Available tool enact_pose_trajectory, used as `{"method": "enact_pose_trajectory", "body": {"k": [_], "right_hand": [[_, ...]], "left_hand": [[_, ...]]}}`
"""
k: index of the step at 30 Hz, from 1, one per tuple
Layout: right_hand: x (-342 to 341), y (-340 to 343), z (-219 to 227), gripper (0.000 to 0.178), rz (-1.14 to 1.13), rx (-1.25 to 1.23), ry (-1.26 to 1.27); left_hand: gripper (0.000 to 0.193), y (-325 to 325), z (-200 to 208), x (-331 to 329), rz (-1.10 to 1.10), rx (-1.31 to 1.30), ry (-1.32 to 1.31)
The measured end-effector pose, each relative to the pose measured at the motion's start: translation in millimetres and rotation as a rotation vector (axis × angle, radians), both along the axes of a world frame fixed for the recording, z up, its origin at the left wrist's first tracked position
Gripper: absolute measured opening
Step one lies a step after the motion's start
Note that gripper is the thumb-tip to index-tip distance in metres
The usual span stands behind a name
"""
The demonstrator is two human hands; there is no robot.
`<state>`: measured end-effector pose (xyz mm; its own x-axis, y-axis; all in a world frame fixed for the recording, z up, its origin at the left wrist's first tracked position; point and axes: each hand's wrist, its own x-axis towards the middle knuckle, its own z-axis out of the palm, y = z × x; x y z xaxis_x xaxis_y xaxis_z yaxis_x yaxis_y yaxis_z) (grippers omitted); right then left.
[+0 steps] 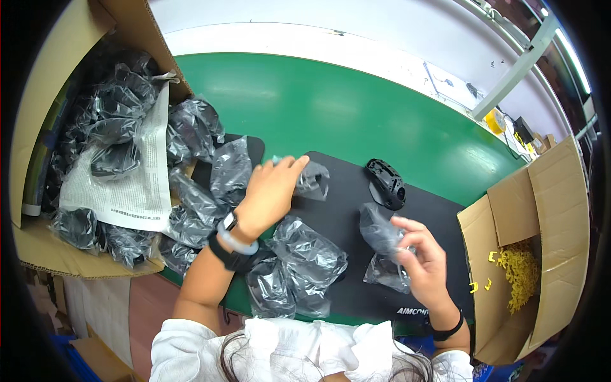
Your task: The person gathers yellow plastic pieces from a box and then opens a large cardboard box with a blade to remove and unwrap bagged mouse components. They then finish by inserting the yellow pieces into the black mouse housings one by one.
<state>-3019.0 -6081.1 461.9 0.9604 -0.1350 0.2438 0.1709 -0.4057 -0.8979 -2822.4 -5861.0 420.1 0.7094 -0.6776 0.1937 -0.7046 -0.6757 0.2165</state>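
Over a green table, the right hand pinched a clear bag, the left hand, grip unclear; stray swings risked bumping the mouse.

There are two hands, a left hand and a right hand, two large open cardboard boxes, one unbagged black mouse, one printed sheet and one yellow tape roll. Three loose yellow clips lie beside one yellow heap, whose pieces are too tangled to number. At least two bagged dark items lie nearest the person, the clear plastic by the right hand may be one bag or two, and the overlapping bags at left defy counting.
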Motion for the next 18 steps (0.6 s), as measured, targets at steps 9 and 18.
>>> {"method": "enact_pose_trajectory", "body": {"k": [9,18], "right_hand": [[60.5,-51.2,-8.8,0.037,-0.375,-0.372,-0.077],[32.4,-37.9,3.3,0.052,-0.234,-0.610,0.094]], "left_hand": [[0.059,-4.3,41.9,-20.8,-0.074,-0.522,0.573],[0.080,24.4,13.2,-35.6,-0.046,-0.286,0.617]]}}
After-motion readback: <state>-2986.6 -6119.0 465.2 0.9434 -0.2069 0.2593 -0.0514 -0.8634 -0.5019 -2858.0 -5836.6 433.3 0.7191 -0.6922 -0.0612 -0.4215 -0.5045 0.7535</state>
